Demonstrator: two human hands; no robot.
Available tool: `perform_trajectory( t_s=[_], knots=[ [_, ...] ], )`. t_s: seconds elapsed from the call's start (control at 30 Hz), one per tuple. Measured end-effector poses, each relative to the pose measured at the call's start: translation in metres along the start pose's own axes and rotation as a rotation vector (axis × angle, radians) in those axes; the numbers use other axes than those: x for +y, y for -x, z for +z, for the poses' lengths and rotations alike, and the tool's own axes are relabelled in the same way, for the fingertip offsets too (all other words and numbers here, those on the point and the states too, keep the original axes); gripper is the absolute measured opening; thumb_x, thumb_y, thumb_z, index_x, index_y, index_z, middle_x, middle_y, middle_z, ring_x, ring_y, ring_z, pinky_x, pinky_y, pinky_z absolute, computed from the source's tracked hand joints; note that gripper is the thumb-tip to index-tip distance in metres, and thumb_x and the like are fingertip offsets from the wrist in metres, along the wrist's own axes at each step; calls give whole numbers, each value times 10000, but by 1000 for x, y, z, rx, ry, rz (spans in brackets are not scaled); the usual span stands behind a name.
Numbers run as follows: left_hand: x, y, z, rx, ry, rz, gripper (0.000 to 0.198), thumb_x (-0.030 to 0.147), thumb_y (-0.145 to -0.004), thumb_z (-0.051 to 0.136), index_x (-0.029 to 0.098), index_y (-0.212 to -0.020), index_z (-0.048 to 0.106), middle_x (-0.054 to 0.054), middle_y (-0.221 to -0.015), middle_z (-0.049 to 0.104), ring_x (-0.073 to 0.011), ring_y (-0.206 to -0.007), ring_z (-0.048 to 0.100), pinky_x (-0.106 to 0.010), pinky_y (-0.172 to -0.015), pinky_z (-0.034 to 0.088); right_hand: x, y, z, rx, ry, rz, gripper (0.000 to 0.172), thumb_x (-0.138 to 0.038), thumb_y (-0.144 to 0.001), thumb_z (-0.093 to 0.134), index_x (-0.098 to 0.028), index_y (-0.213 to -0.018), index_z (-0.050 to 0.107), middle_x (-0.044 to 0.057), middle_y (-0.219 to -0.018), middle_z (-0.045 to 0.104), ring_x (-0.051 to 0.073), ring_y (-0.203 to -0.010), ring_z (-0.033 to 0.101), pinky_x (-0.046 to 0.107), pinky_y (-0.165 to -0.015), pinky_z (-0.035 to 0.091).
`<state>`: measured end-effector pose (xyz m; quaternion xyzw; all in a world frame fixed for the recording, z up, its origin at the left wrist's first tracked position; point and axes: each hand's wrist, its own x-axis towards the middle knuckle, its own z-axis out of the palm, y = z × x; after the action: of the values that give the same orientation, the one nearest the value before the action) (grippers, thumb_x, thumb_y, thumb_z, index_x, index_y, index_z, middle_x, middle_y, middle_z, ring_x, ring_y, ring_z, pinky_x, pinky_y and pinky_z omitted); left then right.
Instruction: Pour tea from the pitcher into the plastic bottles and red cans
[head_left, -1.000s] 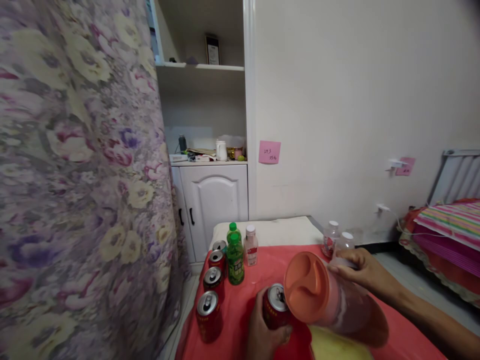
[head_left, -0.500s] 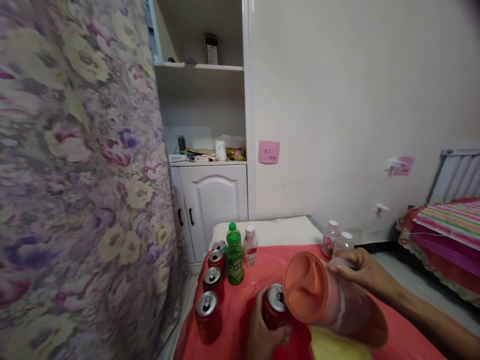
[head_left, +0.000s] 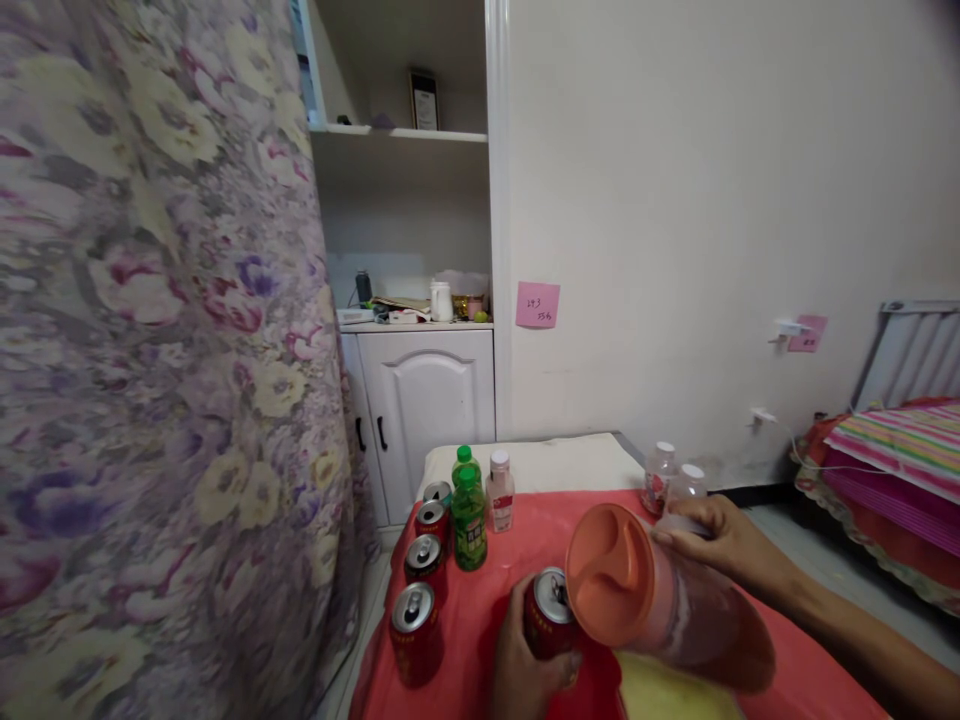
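Observation:
My left hand (head_left: 525, 655) is wrapped round a red drink can (head_left: 551, 612), which stands upright with its top opened. My right hand (head_left: 709, 540) grips the handle of a clear plastic pitcher (head_left: 705, 625). The pitcher is tipped on its side toward the can, and its orange lid (head_left: 611, 575) is at the can's rim. Some liquid shows inside the pitcher. Whether any runs into the can I cannot tell. Under the pitcher lies a yellow cloth or pad (head_left: 671, 690) on something red.
Several opened cans (head_left: 417, 635) line the table's left side. Beside them stand green bottles (head_left: 470, 520) and a white-capped bottle (head_left: 501, 492). Two clear bottles (head_left: 660, 480) stand behind my right hand. A red cloth (head_left: 465, 620) covers the table. A floral curtain (head_left: 165, 350) hangs at left.
Almost nothing differs. Both hands, the can and the tilted pitcher keep nearly the same place, with only a tiny shift of the view.

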<state>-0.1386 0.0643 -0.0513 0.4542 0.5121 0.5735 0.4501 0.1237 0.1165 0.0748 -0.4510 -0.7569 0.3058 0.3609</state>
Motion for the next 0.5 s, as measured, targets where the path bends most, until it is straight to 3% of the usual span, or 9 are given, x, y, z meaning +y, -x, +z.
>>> perform_trajectory(
  t_s=[0.27,0.5],
  knots=[
    [-14,-5,-2,-20,-14,-4,763,6,-451,728,217,-1174,612,-81,-1170,770,-317,-1125,690,-358,-968,555,1,0,-1,4,19,2,532,-557,-863,616,-244,-582,291,-67,-602,246,104,-572,236,296,-532,148],
    [-6,-3,-1,-18,3,1,738,7,-447,725,215,-1147,619,-83,-1151,772,-310,-1105,695,-370,-967,559,5,0,-1,-6,31,3,529,-579,-876,604,-242,-600,303,-61,-619,267,105,-577,261,302,-551,165]
  ],
)
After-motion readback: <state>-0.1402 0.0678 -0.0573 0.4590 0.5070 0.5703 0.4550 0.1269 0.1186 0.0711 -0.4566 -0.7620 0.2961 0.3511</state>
